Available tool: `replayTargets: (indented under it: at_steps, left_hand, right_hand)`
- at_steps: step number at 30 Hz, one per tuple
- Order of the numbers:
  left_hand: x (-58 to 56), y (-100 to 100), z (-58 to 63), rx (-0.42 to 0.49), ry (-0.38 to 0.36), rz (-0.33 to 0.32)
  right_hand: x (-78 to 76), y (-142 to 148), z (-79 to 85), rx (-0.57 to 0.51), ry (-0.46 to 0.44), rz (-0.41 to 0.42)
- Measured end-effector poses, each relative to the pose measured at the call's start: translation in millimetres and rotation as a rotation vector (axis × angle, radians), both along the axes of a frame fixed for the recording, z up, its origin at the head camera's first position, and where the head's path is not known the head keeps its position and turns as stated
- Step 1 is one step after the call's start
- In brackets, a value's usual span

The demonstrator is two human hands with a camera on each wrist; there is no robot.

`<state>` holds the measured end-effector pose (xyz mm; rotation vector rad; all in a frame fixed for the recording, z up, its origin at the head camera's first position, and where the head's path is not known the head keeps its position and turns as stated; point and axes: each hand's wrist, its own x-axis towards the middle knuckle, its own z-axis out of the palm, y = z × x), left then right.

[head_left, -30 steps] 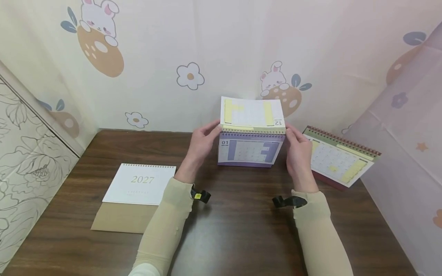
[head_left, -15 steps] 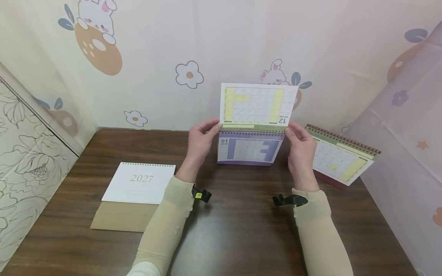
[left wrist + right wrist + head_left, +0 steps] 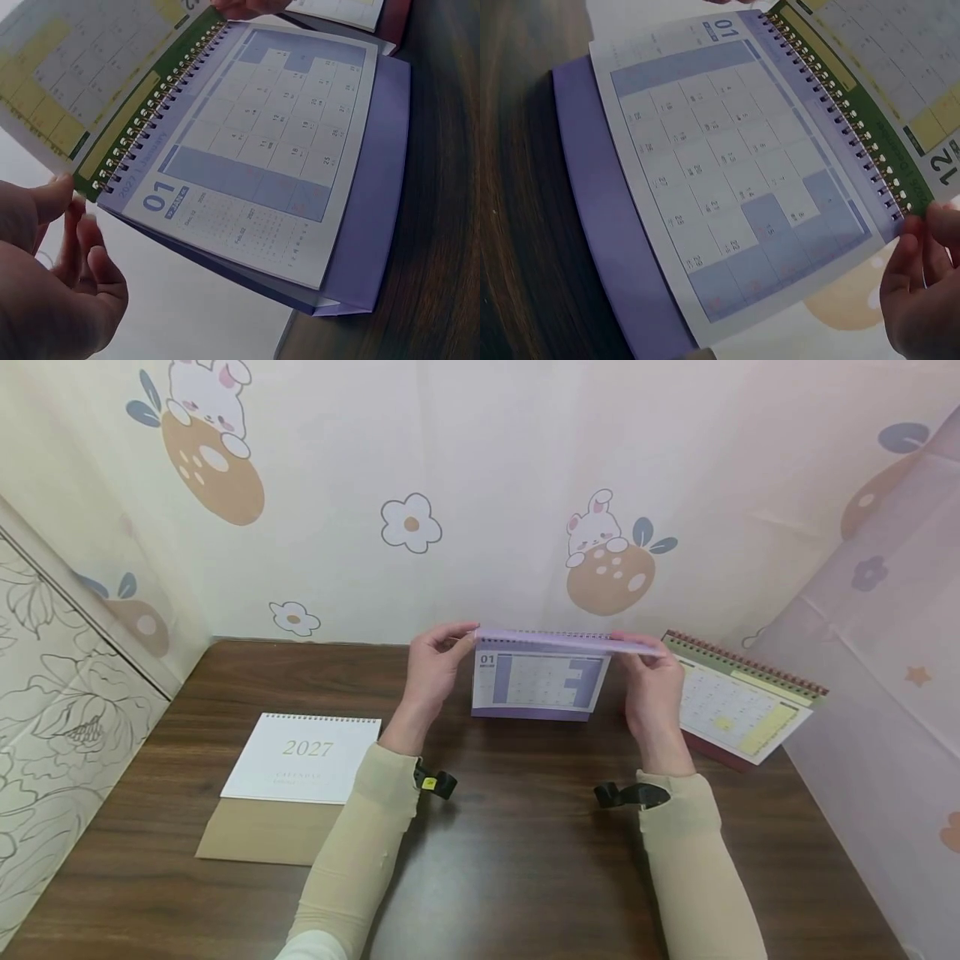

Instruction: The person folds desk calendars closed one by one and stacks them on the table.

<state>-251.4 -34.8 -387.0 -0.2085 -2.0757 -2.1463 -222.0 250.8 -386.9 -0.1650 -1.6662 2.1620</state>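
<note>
A purple spiral desk calendar (image 3: 538, 683) stands at the back middle of the table, its January page facing me. My left hand (image 3: 433, 670) pinches the left end of its top edge beside the spiral. At the right end, my right hand (image 3: 654, 697) pinches a raised page, seen nearly edge-on in the head view as a thin purple strip (image 3: 562, 643). Both wrist views show a green-banded December page (image 3: 889, 56) beyond the metal spiral (image 3: 154, 112), with thumb and fingers of each hand at its corners.
A second desk calendar (image 3: 738, 706) with a green-topped page and red base leans at the right, close by my right hand. A white 2027 calendar (image 3: 300, 760) on a tan base (image 3: 262, 831) lies at the left. A patterned curtain (image 3: 510, 460) hangs behind the table.
The December page first lay back behind the spiral, then swung up to face me. Now pages are folded over nearly edge-on above January. Both hands stay at the top corners.
</note>
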Motion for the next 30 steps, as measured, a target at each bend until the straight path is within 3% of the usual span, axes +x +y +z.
replayTargets:
  at_steps: [4,10,20,25,30]
  left_hand:
    - [-0.2,-2.3,-0.2,0.012,-0.039,-0.038]
    - [-1.0,-6.7,0.0,0.008,-0.057,-0.094]
    - [-2.7,-12.6,0.4,-0.008,-0.064,-0.116]
    - [-3.8,-14.1,-0.5,0.001,-0.07,-0.13]
    - [-3.1,-14.8,-0.9,0.021,-0.084,-0.135]
  right_hand:
    - [0.7,2.3,-1.0,0.032,-0.014,0.01]
    - [2.6,6.8,-0.1,-0.044,-0.019,0.047]
    - [3.1,17.5,-2.1,-0.103,-0.051,0.149]
    - [6.2,21.3,0.3,-0.081,-0.11,0.195]
    - [7.9,23.3,1.0,-0.068,-0.11,0.217]
